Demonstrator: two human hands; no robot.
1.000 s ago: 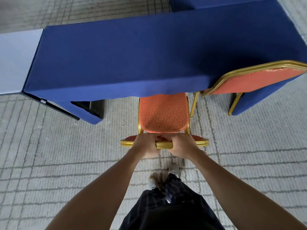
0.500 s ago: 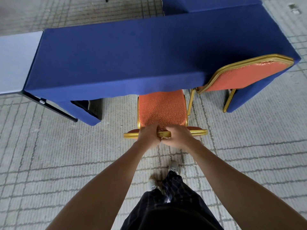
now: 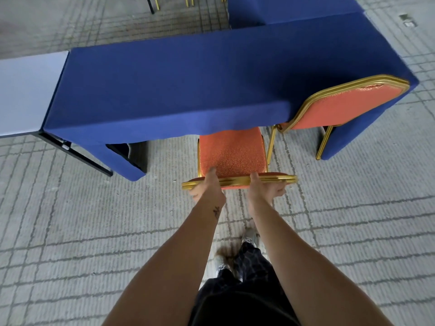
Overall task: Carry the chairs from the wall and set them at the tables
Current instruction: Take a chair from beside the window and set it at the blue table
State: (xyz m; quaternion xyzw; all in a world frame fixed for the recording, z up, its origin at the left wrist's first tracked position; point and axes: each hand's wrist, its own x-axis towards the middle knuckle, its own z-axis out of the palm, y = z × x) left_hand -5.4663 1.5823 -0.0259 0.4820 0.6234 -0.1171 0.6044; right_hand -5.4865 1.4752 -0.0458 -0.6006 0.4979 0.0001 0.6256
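An orange chair [image 3: 231, 154] with a gold frame stands in front of me, its seat partly under the blue-clothed table [image 3: 179, 90]. My left hand [image 3: 208, 187] grips the gold top rail of its backrest, thumb over the front and fingers wrapped underneath. My right hand [image 3: 264, 188] holds the same rail further right, fingers curled below it. A second orange chair [image 3: 346, 107] stands pushed in at the table's right end, its backrest facing me.
A bare white table [image 3: 26, 90] adjoins the blue one on the left, with a black leg [image 3: 77, 154] slanting down. Another blue-covered table [image 3: 282, 8] lies behind. Chair legs [image 3: 188, 1] show at the top edge. My feet [image 3: 235, 252] are on grey patterned carpet.
The chair has slid further under the blue table. My hands moved apart along the top rail, turning from an overhand grip near the middle to thumbs on top with fingers underneath.
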